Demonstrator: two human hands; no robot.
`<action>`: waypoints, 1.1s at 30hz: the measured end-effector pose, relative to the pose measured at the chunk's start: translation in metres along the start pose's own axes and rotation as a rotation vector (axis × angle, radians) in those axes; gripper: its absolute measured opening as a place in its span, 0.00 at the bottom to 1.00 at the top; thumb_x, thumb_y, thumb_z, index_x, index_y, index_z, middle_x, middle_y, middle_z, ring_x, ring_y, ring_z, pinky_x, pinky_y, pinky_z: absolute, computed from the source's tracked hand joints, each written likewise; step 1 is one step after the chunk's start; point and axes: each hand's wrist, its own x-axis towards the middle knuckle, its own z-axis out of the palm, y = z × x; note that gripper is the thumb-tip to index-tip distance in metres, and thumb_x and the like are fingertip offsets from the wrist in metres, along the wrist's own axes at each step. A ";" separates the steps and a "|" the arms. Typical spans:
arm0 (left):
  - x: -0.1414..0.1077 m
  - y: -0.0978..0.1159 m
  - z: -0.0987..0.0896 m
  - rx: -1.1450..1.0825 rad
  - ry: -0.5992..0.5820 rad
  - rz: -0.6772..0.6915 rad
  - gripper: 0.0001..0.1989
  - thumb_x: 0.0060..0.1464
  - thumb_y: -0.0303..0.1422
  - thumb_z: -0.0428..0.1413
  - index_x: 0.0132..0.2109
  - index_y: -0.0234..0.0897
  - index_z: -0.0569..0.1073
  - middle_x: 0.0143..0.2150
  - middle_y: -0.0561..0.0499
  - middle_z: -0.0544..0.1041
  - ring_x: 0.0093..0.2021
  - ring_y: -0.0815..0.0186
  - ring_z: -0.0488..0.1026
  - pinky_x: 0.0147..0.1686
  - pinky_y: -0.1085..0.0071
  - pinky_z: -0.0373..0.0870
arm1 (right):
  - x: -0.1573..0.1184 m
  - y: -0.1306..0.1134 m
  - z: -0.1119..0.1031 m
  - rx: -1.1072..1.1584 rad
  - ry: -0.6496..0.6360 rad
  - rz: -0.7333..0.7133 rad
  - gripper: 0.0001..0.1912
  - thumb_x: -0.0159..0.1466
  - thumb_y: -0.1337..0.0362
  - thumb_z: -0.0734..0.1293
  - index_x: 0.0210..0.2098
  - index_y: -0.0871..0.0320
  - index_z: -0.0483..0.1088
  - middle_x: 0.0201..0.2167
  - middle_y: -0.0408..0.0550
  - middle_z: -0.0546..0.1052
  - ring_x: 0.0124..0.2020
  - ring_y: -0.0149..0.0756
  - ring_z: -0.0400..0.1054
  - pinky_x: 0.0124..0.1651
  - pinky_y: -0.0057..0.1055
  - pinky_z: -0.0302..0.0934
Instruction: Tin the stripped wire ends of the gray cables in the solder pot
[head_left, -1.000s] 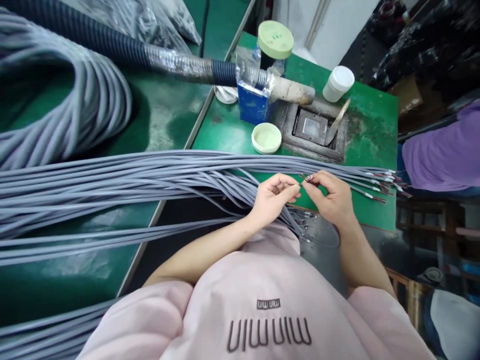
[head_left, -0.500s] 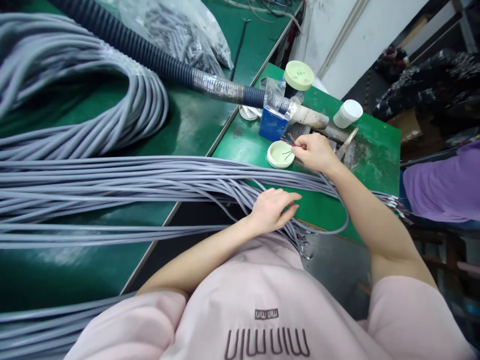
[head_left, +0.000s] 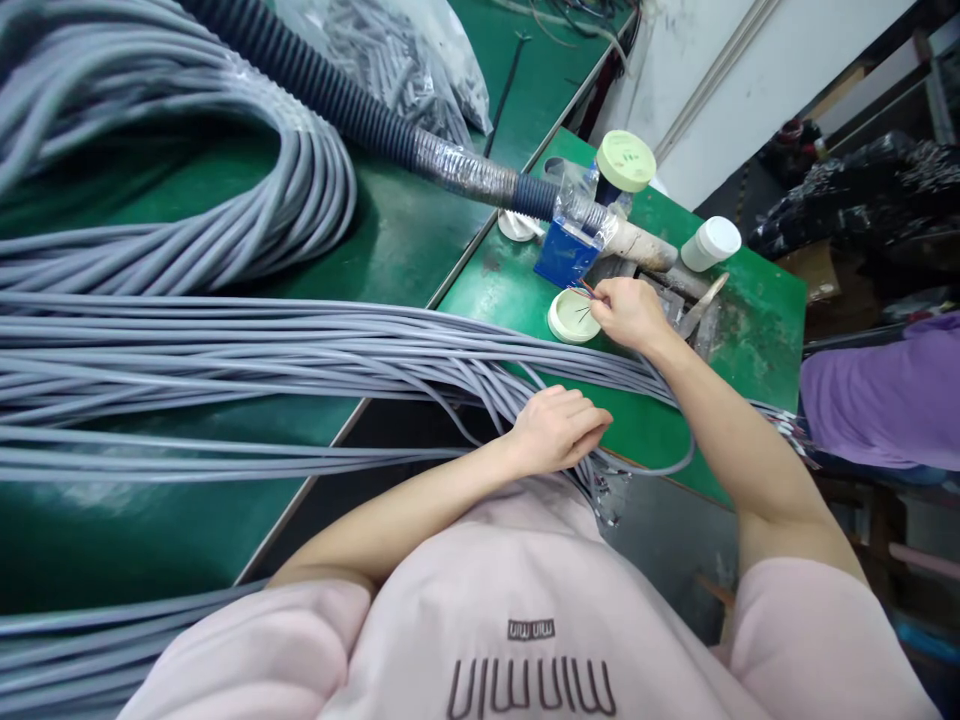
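Observation:
My right hand (head_left: pixel 630 315) pinches the end of a grey cable, whose thin colored wires (head_left: pixel 586 290) fan out from the fingertips. Those wires reach over a shallow pale-green dish (head_left: pixel 574 317), and some dark tips appear against its inside. From that hand the cable seems to loop down near the table edge. My left hand (head_left: pixel 559 430) lies closed over the near side of the long grey cables (head_left: pixel 360 350); whatever is inside its fingers is hidden. Below it, several cable ends (head_left: pixel 604 500) with bare wires hang past the edge.
A ribbed dark hose (head_left: pixel 337 110) runs to a blue block (head_left: pixel 566 252). Behind are a green-lidded jar (head_left: pixel 626 160), a white tub (head_left: pixel 711 243) and a flat-handled tool (head_left: pixel 701 308). Coiled cables (head_left: pixel 315 190) lie left. A person in a purple sleeve (head_left: pixel 885 400) is at the right.
My left hand's fingers have closed from a loosely parted pose. My right hand has tilted slightly and still holds the wires by the dish. The whole view has shifted a little.

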 end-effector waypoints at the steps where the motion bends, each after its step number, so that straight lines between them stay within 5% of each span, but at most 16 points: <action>1: 0.000 0.000 0.001 0.002 -0.001 0.002 0.08 0.64 0.32 0.49 0.43 0.36 0.72 0.29 0.53 0.75 0.30 0.69 0.70 0.30 0.67 0.57 | 0.000 0.000 0.001 -0.001 0.000 0.001 0.14 0.59 0.63 0.60 0.34 0.59 0.77 0.31 0.53 0.80 0.32 0.44 0.70 0.32 0.35 0.48; 8: 0.000 0.000 -0.008 -0.027 0.004 0.016 0.08 0.63 0.31 0.50 0.42 0.36 0.73 0.30 0.51 0.76 0.31 0.68 0.70 0.31 0.68 0.58 | -0.012 0.014 -0.013 0.109 0.125 -0.008 0.10 0.57 0.63 0.61 0.26 0.59 0.73 0.23 0.48 0.74 0.26 0.37 0.63 0.30 0.33 0.45; 15: 0.005 -0.009 -0.025 0.017 0.159 0.005 0.05 0.60 0.28 0.54 0.42 0.36 0.73 0.30 0.51 0.78 0.30 0.68 0.69 0.31 0.68 0.58 | -0.048 0.097 -0.021 0.260 0.392 0.256 0.11 0.55 0.60 0.63 0.19 0.57 0.63 0.16 0.41 0.62 0.21 0.32 0.56 0.28 0.31 0.46; 20: 0.007 -0.013 -0.021 0.053 0.129 0.007 0.05 0.59 0.28 0.54 0.42 0.37 0.73 0.29 0.53 0.77 0.28 0.68 0.68 0.29 0.68 0.57 | -0.051 0.129 0.001 0.175 0.340 0.381 0.12 0.53 0.61 0.62 0.16 0.55 0.59 0.16 0.42 0.61 0.22 0.33 0.55 0.28 0.32 0.46; 33: 0.005 -0.013 -0.021 0.067 0.156 -0.006 0.04 0.59 0.28 0.54 0.41 0.37 0.73 0.26 0.54 0.75 0.27 0.69 0.67 0.28 0.68 0.56 | -0.035 0.141 0.025 0.072 0.237 0.463 0.08 0.54 0.62 0.62 0.21 0.57 0.69 0.19 0.47 0.70 0.25 0.38 0.60 0.31 0.33 0.48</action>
